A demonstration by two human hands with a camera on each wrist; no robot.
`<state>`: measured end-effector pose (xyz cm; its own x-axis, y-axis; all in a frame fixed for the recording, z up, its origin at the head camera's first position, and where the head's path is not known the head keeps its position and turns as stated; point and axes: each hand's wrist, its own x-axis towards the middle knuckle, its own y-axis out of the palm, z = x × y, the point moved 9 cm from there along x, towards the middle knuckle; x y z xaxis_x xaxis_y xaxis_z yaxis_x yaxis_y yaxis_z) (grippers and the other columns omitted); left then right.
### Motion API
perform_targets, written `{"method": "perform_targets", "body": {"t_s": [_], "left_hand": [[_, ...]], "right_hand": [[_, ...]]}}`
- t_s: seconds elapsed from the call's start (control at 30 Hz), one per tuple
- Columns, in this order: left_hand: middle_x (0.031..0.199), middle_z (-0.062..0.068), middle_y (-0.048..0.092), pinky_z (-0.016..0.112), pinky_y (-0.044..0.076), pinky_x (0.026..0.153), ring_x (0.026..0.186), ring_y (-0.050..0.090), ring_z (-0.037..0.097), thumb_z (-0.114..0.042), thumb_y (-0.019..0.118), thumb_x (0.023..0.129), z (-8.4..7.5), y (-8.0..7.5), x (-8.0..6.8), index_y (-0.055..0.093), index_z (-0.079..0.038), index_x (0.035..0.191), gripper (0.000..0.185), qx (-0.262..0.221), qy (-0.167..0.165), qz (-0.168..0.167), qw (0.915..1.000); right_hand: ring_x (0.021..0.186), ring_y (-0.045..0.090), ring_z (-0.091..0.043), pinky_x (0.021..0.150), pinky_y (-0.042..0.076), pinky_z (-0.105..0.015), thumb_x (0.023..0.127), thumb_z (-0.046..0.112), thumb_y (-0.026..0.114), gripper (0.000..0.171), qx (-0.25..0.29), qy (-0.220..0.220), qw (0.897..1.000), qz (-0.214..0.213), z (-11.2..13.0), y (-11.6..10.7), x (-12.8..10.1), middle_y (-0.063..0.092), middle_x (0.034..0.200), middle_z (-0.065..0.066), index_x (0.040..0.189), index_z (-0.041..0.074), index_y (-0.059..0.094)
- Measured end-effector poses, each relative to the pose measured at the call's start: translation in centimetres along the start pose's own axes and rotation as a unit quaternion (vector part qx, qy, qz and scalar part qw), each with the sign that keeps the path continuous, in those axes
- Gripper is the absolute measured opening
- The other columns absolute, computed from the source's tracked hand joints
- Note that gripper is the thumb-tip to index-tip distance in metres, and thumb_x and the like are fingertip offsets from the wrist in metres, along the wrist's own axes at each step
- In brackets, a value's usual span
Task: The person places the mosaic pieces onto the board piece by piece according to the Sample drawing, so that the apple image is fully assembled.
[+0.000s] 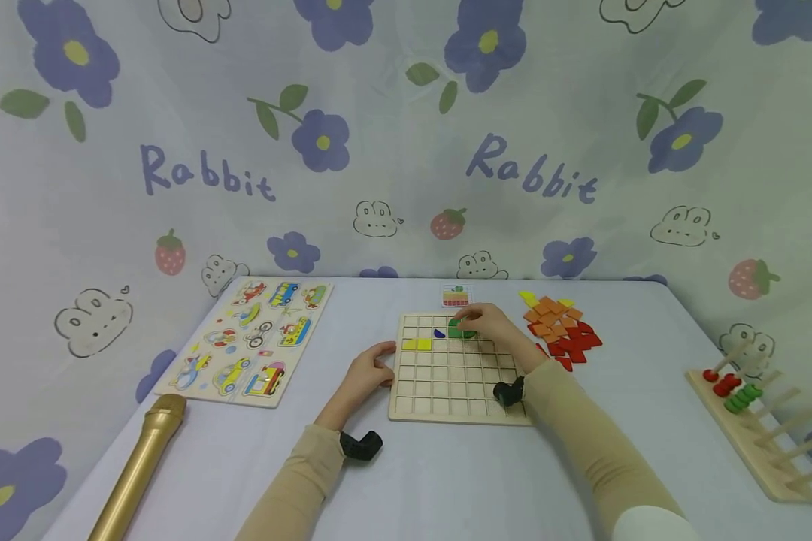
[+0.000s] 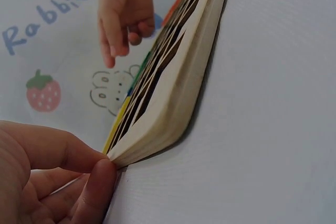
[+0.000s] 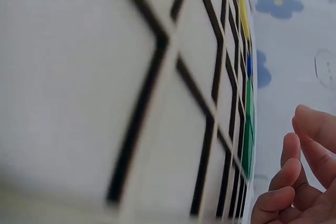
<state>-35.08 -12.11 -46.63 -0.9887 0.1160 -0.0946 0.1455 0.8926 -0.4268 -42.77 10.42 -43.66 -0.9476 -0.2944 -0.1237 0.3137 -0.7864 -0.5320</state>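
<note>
A gold tube lies at the table's far left edge. Beside it, further back, sits a wooden vehicle puzzle with colourful cars and boats. Moving right, the person's left hand rests against the left edge of a wooden grid board; the left wrist view shows thumb and forefinger pinching the board's corner. On the board's upper rows sit yellow pieces, a small blue piece and green pieces. The right hand hovers over the green pieces, fingers curved downward with the tips at them; whether they actually grip one I cannot tell. A small pattern card lies just behind the board. To the board's right is a loose pile of orange and red tiles. At the far right edge stands a wooden peg rack holding red and green beads.
</note>
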Motion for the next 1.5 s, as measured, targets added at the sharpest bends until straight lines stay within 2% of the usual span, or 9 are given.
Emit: {"method": "perform_targets", "body": {"t_s": [0.3,0.53,0.63,0.77,0.87,1.0,1.1,1.23,1.5], "left_hand": [[0.129,0.011,0.054,0.027,0.05,0.061,0.066,0.058,0.012,0.002,0.058,0.072,0.1,0.0,0.4,0.049,-0.007,0.133,0.062,-0.009,0.004,0.005,0.9999],[0.127,0.012,0.055,0.028,0.051,0.061,0.065,0.058,0.013,0.003,0.059,0.073,0.5,0.2,0.2,0.049,-0.006,0.133,0.061,-0.01,-0.002,0.004,0.9999],[0.126,0.013,0.055,0.027,0.051,0.061,0.066,0.058,0.013,0.002,0.059,0.073,0.6,0.3,0.1,0.049,-0.006,0.132,0.06,-0.009,-0.001,0.006,0.9999],[0.126,0.013,0.055,0.027,0.051,0.061,0.067,0.057,0.013,0.002,0.059,0.073,0.6,0.4,0.0,0.049,-0.006,0.132,0.061,-0.012,-0.001,0.004,0.9999],[0.128,0.013,0.054,0.026,0.051,0.061,0.067,0.057,0.013,0.003,0.058,0.073,0.5,0.3,0.1,0.049,-0.006,0.132,0.061,-0.013,-0.001,0.002,0.9999],[0.128,0.014,0.054,0.026,0.051,0.061,0.067,0.057,0.013,0.002,0.058,0.073,0.5,0.3,0.2,0.049,-0.006,0.132,0.061,-0.006,0.0,0.001,1.0],[0.128,0.014,0.054,0.027,0.051,0.061,0.067,0.057,0.013,0.002,0.059,0.073,0.5,0.3,0.1,0.049,-0.006,0.132,0.061,-0.005,-0.001,0.0,1.0],[0.128,0.012,0.054,0.027,0.051,0.062,0.067,0.057,0.013,0.002,0.059,0.073,0.5,0.3,0.1,0.049,-0.007,0.132,0.061,-0.006,-0.004,-0.001,1.0],[0.128,0.013,0.054,0.027,0.05,0.061,0.066,0.057,0.012,0.003,0.058,0.075,0.3,0.2,0.1,0.048,-0.006,0.133,0.06,-0.008,-0.004,0.001,1.0]], "right_hand": [[0.105,0.049,-0.03,0.09,0.04,-0.041,0.089,0.016,0.058,0.035,0.024,0.06,0.996,-0.066,-4.0,-6.0,-0.4,0.054,0.119,-0.019,0.121,0.002,0.057],[0.062,0.052,-0.021,0.057,0.045,-0.031,0.091,0.019,0.056,0.04,0.096,0.099,0.986,-0.094,-7.5,-10.1,-1.2,0.059,0.094,-0.011,0.127,0.004,0.052],[0.058,0.052,-0.016,0.055,0.047,-0.029,0.091,0.018,0.054,0.042,0.103,0.109,0.982,-0.114,-8.9,-11.6,-1.8,0.061,0.093,-0.012,0.129,0.002,0.05],[0.076,0.053,-0.019,0.062,0.048,-0.026,0.092,0.015,0.052,0.04,0.064,0.113,0.978,-0.162,-10.4,-13.9,-2.4,0.056,0.11,-0.018,0.127,-0.003,0.051],[0.097,0.049,-0.031,0.077,0.048,-0.034,0.092,0.014,0.05,0.04,0.037,0.13,0.974,-0.184,-11.5,-15.1,-2.7,0.048,0.124,-0.024,0.128,-0.003,0.05],[0.122,0.026,-0.047,0.098,0.026,-0.055,0.092,0.016,0.048,0.046,-0.039,0.162,0.97,-0.178,-12.5,-16.0,-2.7,0.034,0.139,-0.027,0.135,0.002,0.044],[0.125,0.017,-0.052,0.096,0.018,-0.063,0.093,0.017,0.046,0.048,-0.099,0.173,0.968,-0.15,-12.7,-16.0,-2.7,0.027,0.143,-0.028,0.139,0.004,0.039],[0.124,0.022,-0.051,0.096,0.02,-0.062,0.092,0.016,0.044,0.049,-0.127,0.163,0.969,-0.134,-12.1,-15.8,-2.7,0.031,0.141,-0.028,0.138,0.001,0.038],[0.122,0.037,-0.043,0.1,0.031,-0.049,0.089,0.007,0.045,0.043,-0.078,0.126,0.974,-0.171,-11.4,-16.0,-3.3,0.039,0.134,-0.031,0.129,-0.008,0.047]]}}
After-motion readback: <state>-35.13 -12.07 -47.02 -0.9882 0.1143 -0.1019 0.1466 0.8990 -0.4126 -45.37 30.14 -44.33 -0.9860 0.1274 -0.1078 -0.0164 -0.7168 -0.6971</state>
